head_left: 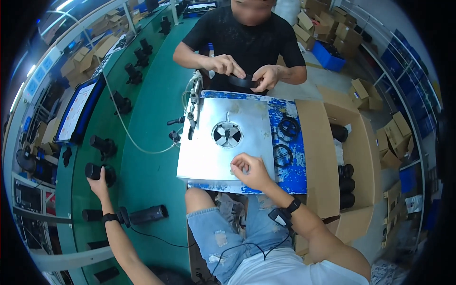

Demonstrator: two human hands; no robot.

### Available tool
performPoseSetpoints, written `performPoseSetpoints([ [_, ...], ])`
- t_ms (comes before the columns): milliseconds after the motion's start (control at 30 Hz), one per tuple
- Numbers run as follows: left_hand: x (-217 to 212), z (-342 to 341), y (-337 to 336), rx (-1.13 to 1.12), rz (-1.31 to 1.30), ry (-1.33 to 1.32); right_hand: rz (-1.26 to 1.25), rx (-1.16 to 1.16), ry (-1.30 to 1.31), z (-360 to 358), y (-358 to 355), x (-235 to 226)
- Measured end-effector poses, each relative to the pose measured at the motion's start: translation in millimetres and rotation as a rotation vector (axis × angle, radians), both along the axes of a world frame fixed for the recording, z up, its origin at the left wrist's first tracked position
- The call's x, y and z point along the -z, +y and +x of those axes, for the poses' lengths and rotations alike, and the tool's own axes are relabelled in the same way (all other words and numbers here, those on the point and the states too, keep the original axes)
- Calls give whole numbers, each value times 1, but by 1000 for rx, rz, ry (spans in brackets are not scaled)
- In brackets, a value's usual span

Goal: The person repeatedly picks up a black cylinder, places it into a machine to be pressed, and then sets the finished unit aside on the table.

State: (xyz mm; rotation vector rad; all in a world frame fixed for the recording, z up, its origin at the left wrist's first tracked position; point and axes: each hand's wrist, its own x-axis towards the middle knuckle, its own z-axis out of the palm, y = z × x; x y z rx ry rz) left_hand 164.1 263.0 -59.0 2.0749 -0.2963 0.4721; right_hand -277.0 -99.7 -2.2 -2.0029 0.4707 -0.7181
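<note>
At the person's left, on the green counter [147, 175], the left hand [99, 185] has its fingers closed around a black flanged cylinder [92, 170]; the right hand [251, 172] curls its fingers over the silver box [204, 159], grip impossible to tell; beyond, a co-worker's hands [268, 76] hold a black round part [242, 82]

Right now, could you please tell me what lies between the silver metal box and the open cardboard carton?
In the head view, two black spoked rings lie there on a scuffed blue surface.
</note>
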Motion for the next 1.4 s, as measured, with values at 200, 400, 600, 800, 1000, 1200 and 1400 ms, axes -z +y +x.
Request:
performPoseSetpoints([
  [200, 44, 44, 19, -446, 330, 236, -42, -5, 27, 4, 7, 2],
  [400, 11, 38, 20, -381, 353, 47, -43, -13, -12, 9, 6, 0],
  [600, -43, 10, 60, -537, 1105, -270, -73, 1, -40, 1, -1, 2],
  [800, -23, -36, 89, -429, 1304, 208, -77, -20, -87, -2, -1, 8],
  [1000, -61, -52, 93, -234, 1239, -155, -53, -29, -55, -3, 3, 8],
  [1200, -90, -126, 14, 151, 997, -398, -91, 5, -53, -7, -5, 23],
  [1400, -102, -198, -20, 281, 736, -446, -7, -25, -73, 7, 0, 14],
])
